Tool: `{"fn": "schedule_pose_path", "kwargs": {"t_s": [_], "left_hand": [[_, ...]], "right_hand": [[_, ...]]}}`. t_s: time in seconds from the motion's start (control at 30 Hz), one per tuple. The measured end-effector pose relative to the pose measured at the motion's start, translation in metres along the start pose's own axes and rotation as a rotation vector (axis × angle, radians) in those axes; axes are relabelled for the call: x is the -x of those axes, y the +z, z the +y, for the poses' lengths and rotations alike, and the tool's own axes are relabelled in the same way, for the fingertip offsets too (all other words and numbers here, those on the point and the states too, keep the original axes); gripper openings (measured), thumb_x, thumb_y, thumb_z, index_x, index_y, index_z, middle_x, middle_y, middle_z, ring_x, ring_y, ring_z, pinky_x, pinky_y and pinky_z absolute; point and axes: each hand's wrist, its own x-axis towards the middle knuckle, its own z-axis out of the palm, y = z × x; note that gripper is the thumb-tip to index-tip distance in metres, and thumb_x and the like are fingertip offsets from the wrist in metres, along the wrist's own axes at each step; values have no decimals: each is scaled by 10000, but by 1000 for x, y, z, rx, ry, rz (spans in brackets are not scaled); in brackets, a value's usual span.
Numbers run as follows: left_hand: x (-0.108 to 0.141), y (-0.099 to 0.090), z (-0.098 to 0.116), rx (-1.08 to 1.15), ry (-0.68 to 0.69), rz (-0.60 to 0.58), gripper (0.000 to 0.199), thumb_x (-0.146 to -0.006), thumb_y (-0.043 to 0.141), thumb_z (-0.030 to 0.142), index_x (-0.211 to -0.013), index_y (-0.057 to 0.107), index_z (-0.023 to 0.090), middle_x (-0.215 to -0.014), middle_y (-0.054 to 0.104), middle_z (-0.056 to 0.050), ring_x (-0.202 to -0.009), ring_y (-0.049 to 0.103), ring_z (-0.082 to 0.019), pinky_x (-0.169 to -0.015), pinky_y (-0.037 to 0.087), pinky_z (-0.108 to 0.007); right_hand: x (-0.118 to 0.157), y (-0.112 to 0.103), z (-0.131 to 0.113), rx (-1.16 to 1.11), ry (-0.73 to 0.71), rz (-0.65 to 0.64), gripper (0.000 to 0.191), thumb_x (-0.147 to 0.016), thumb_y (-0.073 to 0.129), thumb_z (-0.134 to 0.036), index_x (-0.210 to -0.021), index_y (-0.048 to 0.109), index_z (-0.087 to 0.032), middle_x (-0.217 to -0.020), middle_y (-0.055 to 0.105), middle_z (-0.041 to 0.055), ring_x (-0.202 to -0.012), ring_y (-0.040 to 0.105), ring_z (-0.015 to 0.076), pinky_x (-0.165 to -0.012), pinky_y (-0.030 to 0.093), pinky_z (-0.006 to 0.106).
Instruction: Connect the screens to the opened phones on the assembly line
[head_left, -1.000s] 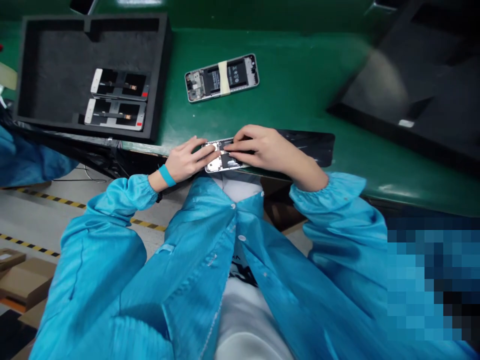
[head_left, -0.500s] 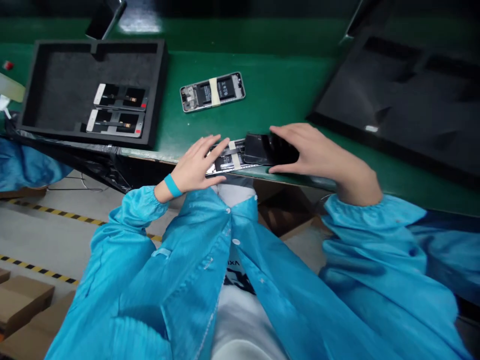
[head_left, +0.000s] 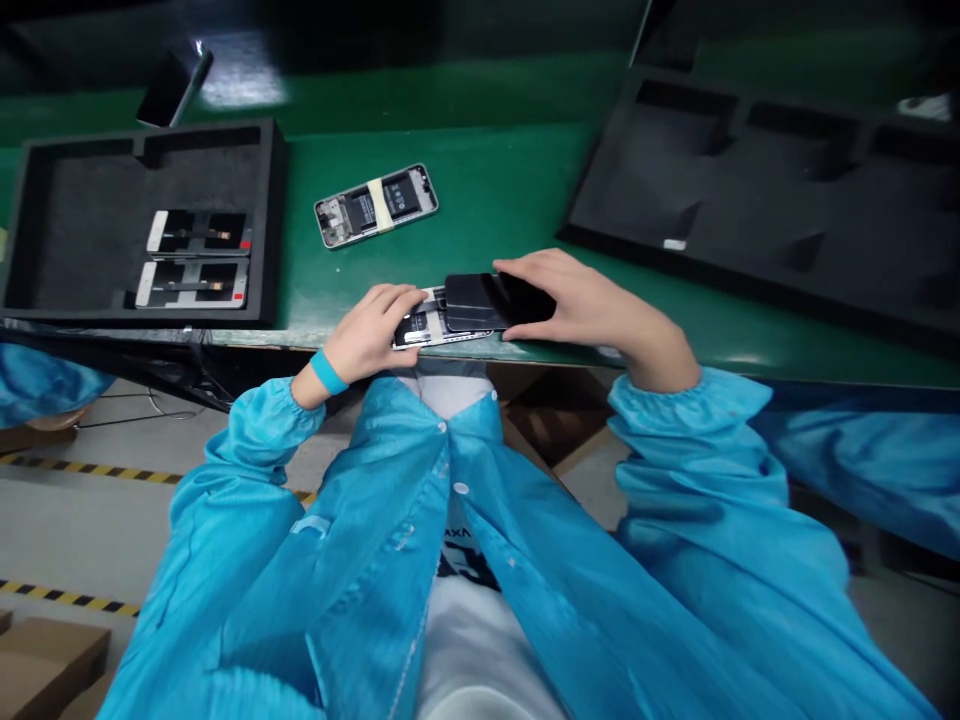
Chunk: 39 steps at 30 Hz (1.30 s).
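Note:
My left hand (head_left: 375, 330), with a blue wristband, grips the left end of an opened phone body (head_left: 426, 328) at the table's front edge. Pale tape crosses its battery. In my right hand (head_left: 555, 297) a black phone screen (head_left: 480, 302) is held by its long edges between thumb and fingers. The screen lies over the right part of the body; whether the two touch I cannot tell. A second opened phone body (head_left: 376, 205), also with pale tape across its battery, rests on the table just beyond my hands.
On the left stands a black foam tray (head_left: 275, 220) with two phone screen parts (head_left: 196, 284). Another black tray (head_left: 720, 220) with compartments fills the right. A dark phone (head_left: 169, 88) lies at the back left of the green table (head_left: 495, 180). Blue sleeves of other people show at both sides.
The view has swung, so the table things sit further left and the right tray shows more. My hands keep their holds; the screen still overlaps the phone body.

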Motion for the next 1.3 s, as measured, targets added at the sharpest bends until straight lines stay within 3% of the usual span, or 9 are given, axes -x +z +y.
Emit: {"fn": "schedule_pose_path", "kwargs": {"t_s": [0.2, 0.37, 0.43, 0.57, 0.67, 0.8, 0.93, 1.17, 1.3], "left_hand": [[-2, -3, -5, 9, -13, -22, 970, -928, 756, 468, -1713, 252, 205, -1613, 545, -203, -1479, 539, -395, -1291, 387, -659], [-16, 0, 5, 3, -22, -20, 1068, -910, 703, 769, -1700, 303, 172, -1662, 499, -236, -1555, 474, -423, -1329, 334, -655], [-27, 2, 14, -14, -34, -27, 1052, -916, 731, 721, -1698, 307, 160, -1643, 523, -231, -1549, 486, -412, -1336, 331, -638], [-43, 4, 28, -51, -21, -64, 908, -929, 794, 408, -1676, 344, 155, -1492, 654, -179, -1440, 602, -342, -1329, 366, -599], [-42, 3, 33, -80, 2, -42, 879, -908, 794, 328, -1663, 373, 165, -1475, 664, -165, -1420, 617, -335, -1336, 359, -608], [-34, 0, 33, -119, 34, -6, 834, -937, 758, 330, -1669, 383, 191, -1507, 650, -159, -1455, 595, -352, -1356, 328, -627], [-29, 3, 30, -131, 63, 47, 774, -975, 711, 364, -1670, 401, 221, -1533, 640, -146, -1477, 583, -360, -1368, 305, -640], [-25, 10, 23, -172, 61, 115, 754, -999, 677, 452, -1664, 405, 222, -1534, 649, -148, -1463, 601, -357, -1367, 305, -649], [-23, 10, 20, -174, 62, 134, 764, -995, 675, 487, -1652, 412, 200, -1515, 663, -158, -1443, 618, -355, -1355, 329, -640]], "right_hand": [[2, 0, 1, 1, 4, -2, 977, -914, 647, -816, -1655, 503, -195, -1496, 658, 202, -1349, 616, 422, -1130, 517, 606], [1, -1, -7, -15, -1, -2, 960, -931, 615, -820, -1652, 507, -196, -1502, 655, 205, -1359, 607, 423, -1139, 504, 618], [-3, 1, -12, -31, -7, -13, 959, -932, 608, -823, -1650, 510, -195, -1504, 655, 202, -1362, 605, 423, -1150, 496, 621], [-8, 5, -21, -51, 3, 19, 1015, -900, 628, -848, -1666, 485, -197, -1558, 614, 198, -1419, 564, 446, -1195, 458, 655], [4, -3, -16, -51, 97, 78, 898, -987, 592, -728, -1703, 423, -212, -1652, 532, 183, -1503, 498, 444, -1239, 420, 677], [50, -29, 4, -101, 269, 48, 805, -1009, 587, -537, -1739, 348, -296, -1712, 474, 110, -1546, 475, 429, -1274, 392, 700], [86, -38, 10, -257, 444, 110, 864, -964, 634, -471, -1750, 291, -365, -1609, 591, 83, -1469, 577, 392, -1236, 461, 682], [71, -9, -7, -608, 401, 160, 971, -913, 731, -591, -1741, 281, -356, -1603, 591, 120, -1353, 657, 317, -1168, 559, 556], [70, -8, -9, -691, 372, 218, 1045, -870, 791, -648, -1735, 277, -365, -1616, 573, 123, -1309, 680, 302, -1142, 582, 520]]}}
